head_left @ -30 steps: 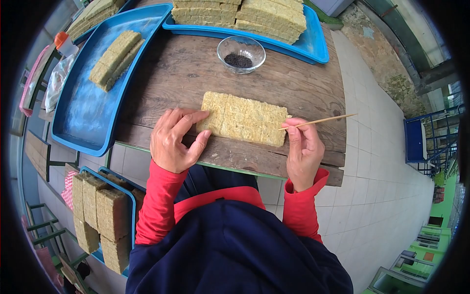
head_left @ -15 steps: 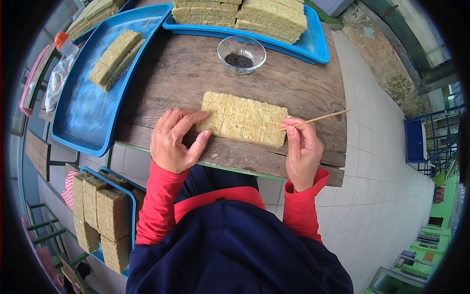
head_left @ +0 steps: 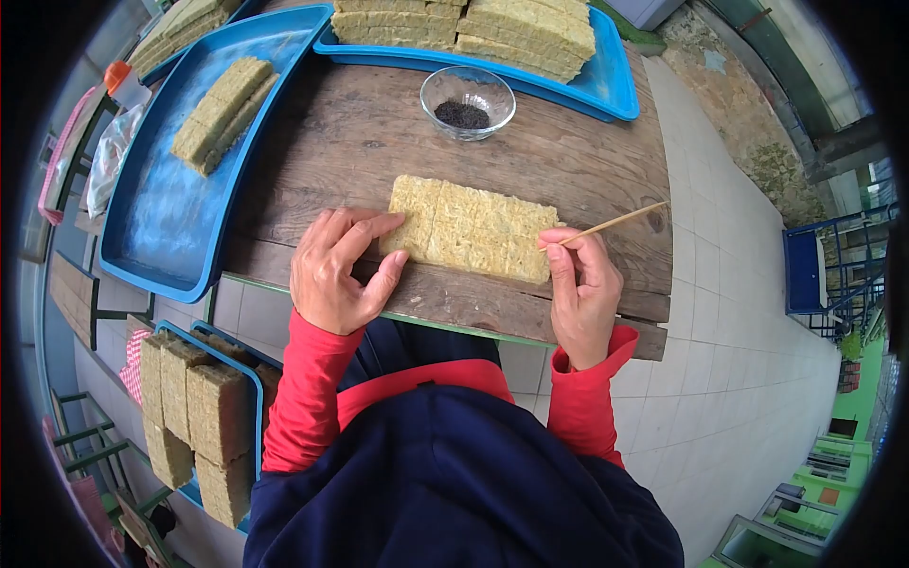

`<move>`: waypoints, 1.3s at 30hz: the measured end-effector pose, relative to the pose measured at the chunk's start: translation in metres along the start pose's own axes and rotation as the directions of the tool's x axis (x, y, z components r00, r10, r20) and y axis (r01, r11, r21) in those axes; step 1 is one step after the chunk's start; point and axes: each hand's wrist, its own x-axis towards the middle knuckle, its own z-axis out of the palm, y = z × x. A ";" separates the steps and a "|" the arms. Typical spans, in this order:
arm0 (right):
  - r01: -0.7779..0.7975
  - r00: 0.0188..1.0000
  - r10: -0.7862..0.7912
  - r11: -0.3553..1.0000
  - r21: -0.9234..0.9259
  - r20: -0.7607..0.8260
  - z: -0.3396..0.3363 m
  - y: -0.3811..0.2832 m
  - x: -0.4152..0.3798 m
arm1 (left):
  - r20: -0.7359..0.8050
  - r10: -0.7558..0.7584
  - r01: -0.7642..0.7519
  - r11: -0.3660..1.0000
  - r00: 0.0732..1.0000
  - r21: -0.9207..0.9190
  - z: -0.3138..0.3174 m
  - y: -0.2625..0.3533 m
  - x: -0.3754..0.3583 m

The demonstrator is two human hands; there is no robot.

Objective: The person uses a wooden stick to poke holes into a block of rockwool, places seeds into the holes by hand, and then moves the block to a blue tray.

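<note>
A yellowish rockwool slab point(head_left: 478, 230) lies flat near the front edge of the wooden table, scored across near its left end. My left hand point(head_left: 339, 260) is open beside that end, index fingertip resting on the slab and thumb near its lower left corner. Pinched between the thumb and fingers of my right hand point(head_left: 582, 279) is a thin wooden skewer point(head_left: 625, 220). Its inner tip is at the slab's right end, while the other end points up to the right. Beyond the slab stands a glass bowl point(head_left: 469, 87) with small black seeds point(head_left: 462, 115) in it.
A blue tray point(head_left: 142, 227) at the left carries cut rockwool pieces point(head_left: 224, 114). Another blue tray point(head_left: 617, 80) at the back bears stacked slabs point(head_left: 530, 38). Lower left, rockwool blocks point(head_left: 220, 417) fill a blue crate. Tiled floor point(head_left: 729, 312) lies right of the table point(head_left: 331, 142).
My right hand has shifted slightly left, and the skewer's outer end has moved left and a little up. My left hand and the slab look nearly unmoved.
</note>
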 end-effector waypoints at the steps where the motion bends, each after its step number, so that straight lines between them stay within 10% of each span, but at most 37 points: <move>1: 0.000 1.000 0.000 1.000 0.000 0.001 0.000 0.001 0.000 | -0.003 -0.002 0.002 1.000 1.000 -0.004 0.000 0.000 0.000; 28: 0.031 0.999 -0.029 0.996 -0.081 0.029 0.000 -0.001 0.001 | 0.014 -0.001 0.001 1.000 1.000 0.007 -0.001 0.000 0.002; 39: 0.005 0.989 0.018 0.989 0.150 -0.149 0.000 0.009 -0.007 | -0.032 0.062 -0.061 0.997 0.998 0.050 0.001 0.000 0.003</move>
